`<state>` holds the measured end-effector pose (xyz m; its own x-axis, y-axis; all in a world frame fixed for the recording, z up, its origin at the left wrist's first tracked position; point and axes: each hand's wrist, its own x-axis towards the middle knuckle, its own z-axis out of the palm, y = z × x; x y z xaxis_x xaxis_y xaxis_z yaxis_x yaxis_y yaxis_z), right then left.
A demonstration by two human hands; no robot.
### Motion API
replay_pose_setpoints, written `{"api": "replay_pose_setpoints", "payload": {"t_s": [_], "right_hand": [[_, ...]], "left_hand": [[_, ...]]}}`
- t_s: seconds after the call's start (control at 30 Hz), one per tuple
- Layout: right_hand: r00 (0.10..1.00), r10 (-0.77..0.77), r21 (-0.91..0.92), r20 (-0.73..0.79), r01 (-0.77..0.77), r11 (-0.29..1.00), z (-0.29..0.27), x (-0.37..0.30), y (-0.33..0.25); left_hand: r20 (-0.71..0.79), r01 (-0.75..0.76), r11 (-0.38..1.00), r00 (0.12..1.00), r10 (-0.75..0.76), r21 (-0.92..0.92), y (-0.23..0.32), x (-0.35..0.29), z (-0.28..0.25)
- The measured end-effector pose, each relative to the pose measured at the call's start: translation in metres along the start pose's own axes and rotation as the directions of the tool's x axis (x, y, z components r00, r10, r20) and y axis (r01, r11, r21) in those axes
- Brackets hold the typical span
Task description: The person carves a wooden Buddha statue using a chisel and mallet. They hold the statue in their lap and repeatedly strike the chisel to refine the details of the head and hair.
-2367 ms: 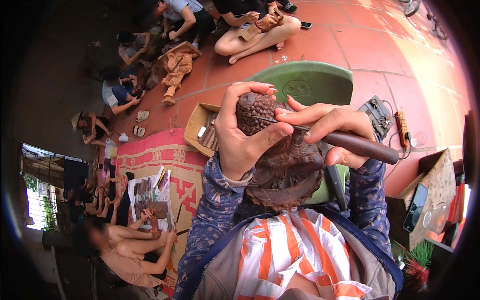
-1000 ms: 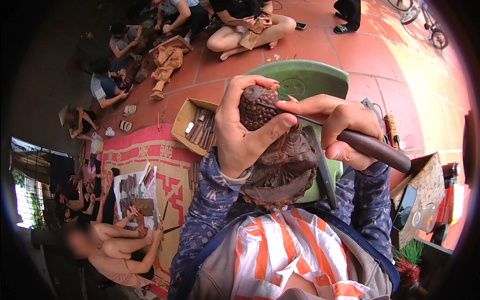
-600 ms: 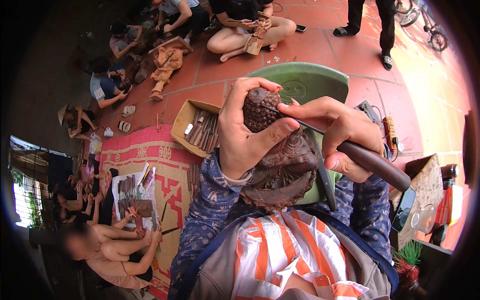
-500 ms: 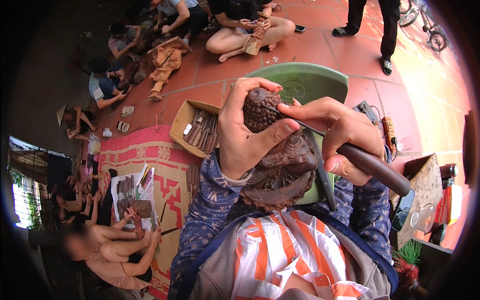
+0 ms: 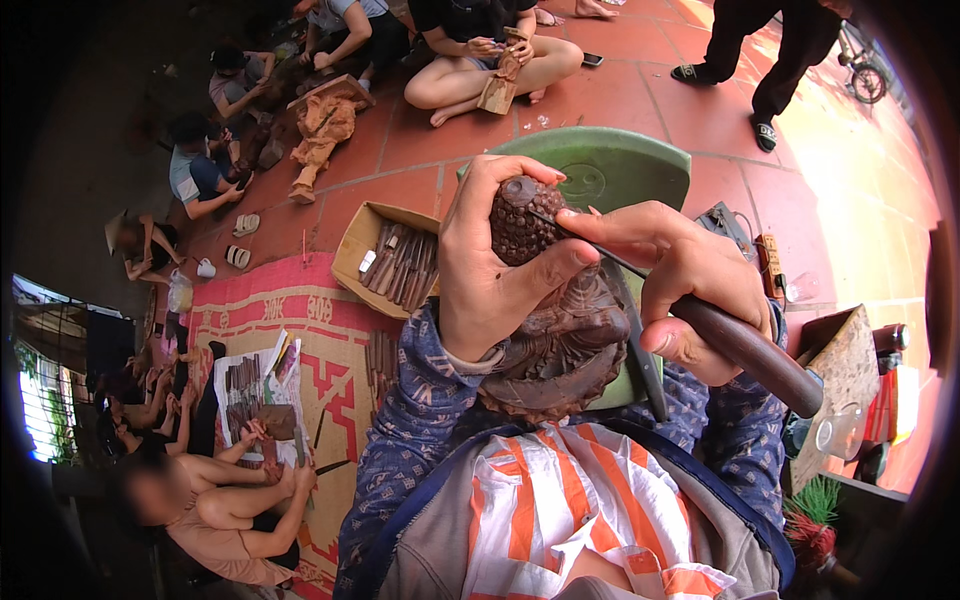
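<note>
A dark brown carved wooden statue (image 5: 570, 345) leans against my lap, its head covered in small round knobs. My left hand (image 5: 485, 250) wraps round the side of that head, fingers over the top and thumb across its front. In my right hand (image 5: 690, 280) is a carving chisel (image 5: 745, 350) with a thick dark wooden handle. Its thin blade passes under my right fingers, and the tip touches the knobs on the statue's head. My left thumb lies close by the blade. Part of the statue's head and upper body is hidden behind my hands.
A green plastic chair (image 5: 630, 165) stands under and behind the statue. A cardboard box (image 5: 365, 245) of chisels sits left of it, by a patterned mat (image 5: 330, 350) with more tools on paper. Several people sit around; one stands at the far right. A power strip (image 5: 770, 262) lies right.
The chisel's handle end has dipped slightly, while its tip stays on the statue's head. My left hand keeps its hold. The standing person at the far right has shifted.
</note>
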<state>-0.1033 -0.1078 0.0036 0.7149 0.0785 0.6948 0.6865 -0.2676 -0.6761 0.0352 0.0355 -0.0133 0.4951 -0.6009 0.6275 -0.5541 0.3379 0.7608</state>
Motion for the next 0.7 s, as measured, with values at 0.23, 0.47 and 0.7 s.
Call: {"api": "replay_pose_setpoints", "payload": {"t_s": [0.23, 0.47, 0.7], "right_hand": [[0.999, 0.037, -0.004, -0.007, -0.037, 0.999, 0.003, 0.001, -0.002], [0.998, -0.040, 0.009, 0.043, 0.039, 0.999, -0.001, -0.001, -0.003], [0.989, -0.065, 0.066, -0.132, 0.074, 0.995, 0.012, -0.007, 0.006]], "left_hand": [[-0.002, 0.013, 1.000, 1.000, -0.013, 0.009, 0.002, 0.000, 0.000], [0.029, -0.012, 0.999, 0.999, 0.013, -0.030, -0.001, 0.001, -0.002], [0.008, 0.033, 0.998, 0.999, -0.033, -0.058, 0.000, 0.000, 0.000]]}}
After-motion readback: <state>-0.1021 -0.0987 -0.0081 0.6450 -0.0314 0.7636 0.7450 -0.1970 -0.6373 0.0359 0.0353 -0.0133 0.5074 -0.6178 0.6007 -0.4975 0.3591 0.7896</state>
